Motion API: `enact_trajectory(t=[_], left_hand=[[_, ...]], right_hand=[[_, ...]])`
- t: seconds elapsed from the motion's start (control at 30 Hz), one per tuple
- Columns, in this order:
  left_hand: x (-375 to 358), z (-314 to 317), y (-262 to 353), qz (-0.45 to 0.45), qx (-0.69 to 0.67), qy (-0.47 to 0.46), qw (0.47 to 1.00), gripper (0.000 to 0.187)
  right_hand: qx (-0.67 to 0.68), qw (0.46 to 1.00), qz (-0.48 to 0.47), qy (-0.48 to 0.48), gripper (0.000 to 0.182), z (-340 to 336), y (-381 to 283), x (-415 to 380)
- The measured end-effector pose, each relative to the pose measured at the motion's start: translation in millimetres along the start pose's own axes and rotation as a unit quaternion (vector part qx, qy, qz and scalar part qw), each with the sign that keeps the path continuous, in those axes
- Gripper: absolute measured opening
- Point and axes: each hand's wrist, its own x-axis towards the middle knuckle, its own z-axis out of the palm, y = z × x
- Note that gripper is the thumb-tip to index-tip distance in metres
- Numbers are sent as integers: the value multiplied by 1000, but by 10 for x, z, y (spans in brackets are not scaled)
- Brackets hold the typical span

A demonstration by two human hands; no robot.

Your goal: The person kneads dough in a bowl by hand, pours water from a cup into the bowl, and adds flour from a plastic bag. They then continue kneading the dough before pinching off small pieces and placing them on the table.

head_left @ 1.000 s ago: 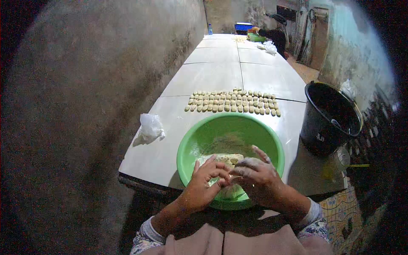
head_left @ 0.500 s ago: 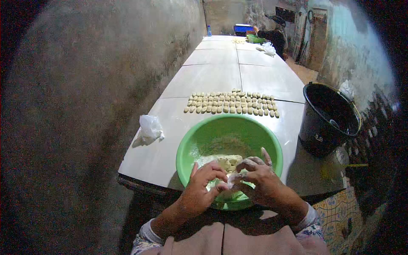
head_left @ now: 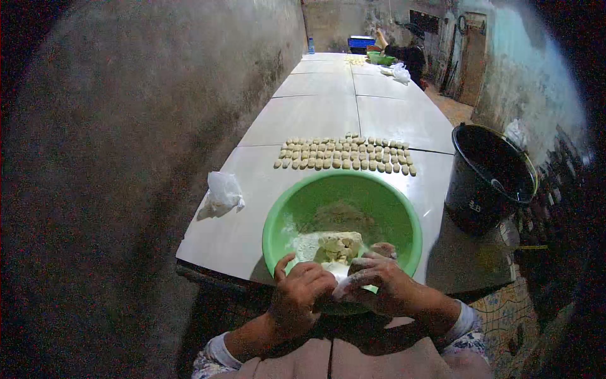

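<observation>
1. Dough (head_left: 341, 245) lies inside the green bowl (head_left: 309, 202), just beyond both hands.
2. Left hand (head_left: 300, 287) curls its fingers over the bowl's near side; whether they grip anything, I cannot tell.
3. Right hand (head_left: 382, 281) bends close beside it, its grip equally unclear.
4. Small dough pieces (head_left: 346, 164) sit in rows past the bowl.

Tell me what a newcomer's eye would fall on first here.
Likely the bright green basin at the near end of the white table, with a dough lump inside and the left hand and right hand at its near side. Just beyond it, small dough pieces lie in rows; a large black bucket stands to the right.
</observation>
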Motion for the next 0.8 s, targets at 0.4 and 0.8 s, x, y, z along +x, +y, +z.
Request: enact_trajectory(t=[0.4,0.8], left_hand=[[190,-272,76,7,3,-118,993,27],[152,-313,-65,5,42,-111,993,20]], right_hand=[[73,990,-76,-95,37,-119,50,153],[108,956,170,-211,24,-212,-133,219]])
